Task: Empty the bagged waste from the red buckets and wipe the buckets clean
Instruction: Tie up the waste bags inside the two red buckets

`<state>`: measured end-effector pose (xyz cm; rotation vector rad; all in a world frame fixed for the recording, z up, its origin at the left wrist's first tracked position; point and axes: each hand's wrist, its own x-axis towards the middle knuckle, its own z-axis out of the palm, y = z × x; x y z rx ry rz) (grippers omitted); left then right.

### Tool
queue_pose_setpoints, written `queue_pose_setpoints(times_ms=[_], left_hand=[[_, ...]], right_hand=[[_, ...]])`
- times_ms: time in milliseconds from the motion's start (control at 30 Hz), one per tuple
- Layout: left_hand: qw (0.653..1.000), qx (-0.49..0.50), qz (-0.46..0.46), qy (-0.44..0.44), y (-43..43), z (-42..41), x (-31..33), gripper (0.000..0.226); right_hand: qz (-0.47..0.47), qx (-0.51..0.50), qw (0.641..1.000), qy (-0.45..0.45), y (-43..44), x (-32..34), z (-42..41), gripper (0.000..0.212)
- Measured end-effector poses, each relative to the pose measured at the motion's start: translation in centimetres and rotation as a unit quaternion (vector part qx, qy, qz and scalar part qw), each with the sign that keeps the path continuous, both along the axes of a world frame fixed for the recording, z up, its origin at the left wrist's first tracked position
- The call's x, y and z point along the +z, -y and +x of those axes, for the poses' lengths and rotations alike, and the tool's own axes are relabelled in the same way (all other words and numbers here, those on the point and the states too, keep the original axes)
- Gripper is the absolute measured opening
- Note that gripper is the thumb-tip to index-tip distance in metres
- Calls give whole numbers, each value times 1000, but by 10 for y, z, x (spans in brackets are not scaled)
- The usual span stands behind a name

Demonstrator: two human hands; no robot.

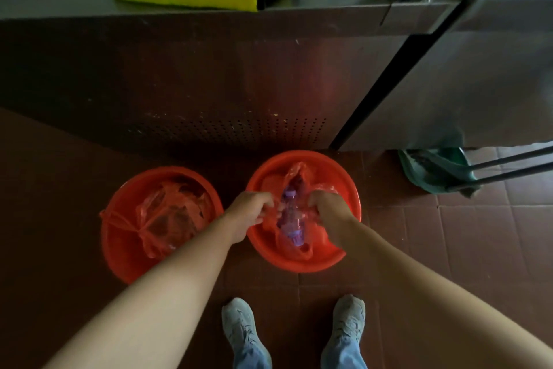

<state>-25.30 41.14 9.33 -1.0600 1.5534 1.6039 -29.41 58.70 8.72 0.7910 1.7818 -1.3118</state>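
My left hand (250,210) and right hand (326,209) each clench an edge of the red plastic bag (299,170) inside the right red bucket (302,155) on the tiled floor (449,234), apparently to close it over the plastic bottle (288,214) for lifting, while the left red bucket (163,170) holds its knotted bag (155,219).

open tiled floor (478,249) right of the buckets, steel counter front (209,84) close behind, green dustpan (434,171) at right
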Motion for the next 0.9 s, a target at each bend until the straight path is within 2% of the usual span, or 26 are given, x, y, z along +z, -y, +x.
queue_pose_setpoints(times_ms=[67, 133, 233, 367, 500, 600, 667, 700, 800, 900], left_hand=[[999, -5, 38, -15, -5, 1, 1, 24], [999, -23, 35, -30, -7, 2, 0, 26], [998, -56, 16, -28, -5, 6, -8, 25], [993, -93, 68, -13, 0, 13, -13, 12], [990, -92, 105, -6, 5, 17, -19, 5], [985, -116, 125, 5, 2, 20, -15, 12], [984, -133, 121, 2, -2, 20, -12, 28], [984, -138, 110, 1, -4, 19, -13, 28], [988, -138, 66, 1, -5, 17, -16, 6], [989, -138, 46, -1, -6, 15, -14, 10]], right_hand=[[-24, 96, 995, 1, -1, 5, -2, 28], [-38, 186, 982, -12, -3, 4, -2, 38], [-35, 241, 967, -76, -6, -1, 2, 49], [29, 360, 918, -163, -8, -8, 5, 40], [40, 452, 878, -150, -5, -14, 11, 44], [8, 472, 872, -131, 0, -15, 15, 45], [-7, 462, 879, -114, 1, -14, 16, 51], [-10, 460, 881, -112, 2, -14, 16, 51], [-6, 472, 874, -114, 2, -15, 12, 45], [-3, 461, 883, -81, 2, -18, 9, 45]])
